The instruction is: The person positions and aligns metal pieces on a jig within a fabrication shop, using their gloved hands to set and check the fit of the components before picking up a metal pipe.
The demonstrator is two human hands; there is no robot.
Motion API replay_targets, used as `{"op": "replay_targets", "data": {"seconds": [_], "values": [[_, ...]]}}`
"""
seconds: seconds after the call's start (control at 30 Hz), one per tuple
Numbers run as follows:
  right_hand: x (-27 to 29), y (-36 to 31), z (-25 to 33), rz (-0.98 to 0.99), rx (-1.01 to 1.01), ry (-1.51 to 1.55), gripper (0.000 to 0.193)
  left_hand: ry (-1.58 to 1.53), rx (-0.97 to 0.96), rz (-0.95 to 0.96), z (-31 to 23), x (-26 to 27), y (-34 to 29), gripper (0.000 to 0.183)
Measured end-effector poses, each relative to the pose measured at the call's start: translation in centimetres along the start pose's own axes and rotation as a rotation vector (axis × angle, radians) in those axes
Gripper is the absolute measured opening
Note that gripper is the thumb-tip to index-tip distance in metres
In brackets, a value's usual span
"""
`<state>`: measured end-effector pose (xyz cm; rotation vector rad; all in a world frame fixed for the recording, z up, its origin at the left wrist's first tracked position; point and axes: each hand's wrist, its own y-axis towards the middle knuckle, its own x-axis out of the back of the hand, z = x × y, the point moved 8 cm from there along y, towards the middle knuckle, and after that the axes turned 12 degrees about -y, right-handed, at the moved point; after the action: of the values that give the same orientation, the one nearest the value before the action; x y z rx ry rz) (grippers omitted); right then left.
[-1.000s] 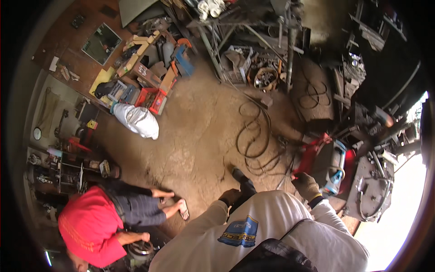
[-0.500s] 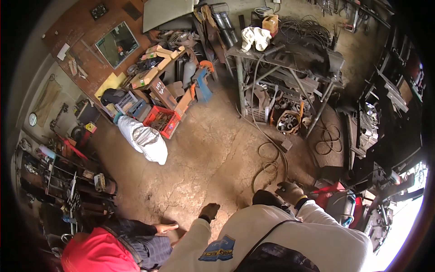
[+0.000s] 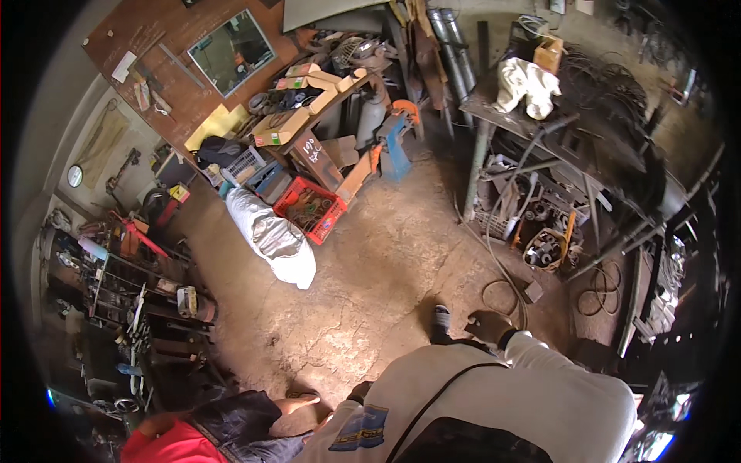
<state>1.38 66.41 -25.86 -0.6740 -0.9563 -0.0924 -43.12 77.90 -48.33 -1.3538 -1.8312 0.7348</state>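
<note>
My right hand (image 3: 491, 326) hangs over the floor, a dark band at its wrist. Its fingers are loosely bent and I see nothing in them. Of my left hand (image 3: 359, 391) only a dark part shows past my white sleeve, so its fingers are hidden. One of my feet (image 3: 441, 316), in grey and dark footwear, is on the brown floor (image 3: 370, 278) between the hands. A loop of hose (image 3: 502, 295) lies just beyond the right hand. No tool or object is in touch with either hand that I can see.
A person in a red shirt (image 3: 174, 442) is close at my left. Ahead are a white sack (image 3: 270, 239), a red crate (image 3: 333, 212) and a blue metal piece (image 3: 396, 154). A cluttered metal bench (image 3: 482, 116) stands right; racks of parts (image 3: 147, 309) line the left.
The view has swung left, so the bench and sack sit farther right. My foot has come into sight. My left hand has dropped back and is now mostly hidden.
</note>
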Motion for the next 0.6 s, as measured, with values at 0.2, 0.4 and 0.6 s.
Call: {"op": "replay_targets", "data": {"seconds": [0.2,0.4,0.6], "values": [[11.6,15.5,5.2,-0.112,0.153,0.012,0.050,-0.298,0.080,-0.584,-10.3,14.4,1.2,0.055],[20.0,24.0,8.3,-0.115,0.165,0.039,0.051,-0.281,0.128,-0.386,-19.5,20.7,8.4,0.052],[17.5,30.8,1.1,-0.001,-0.067,-0.025,0.056,0.403,-0.250,-0.030,-25.1,26.4,19.7,0.058]]}}
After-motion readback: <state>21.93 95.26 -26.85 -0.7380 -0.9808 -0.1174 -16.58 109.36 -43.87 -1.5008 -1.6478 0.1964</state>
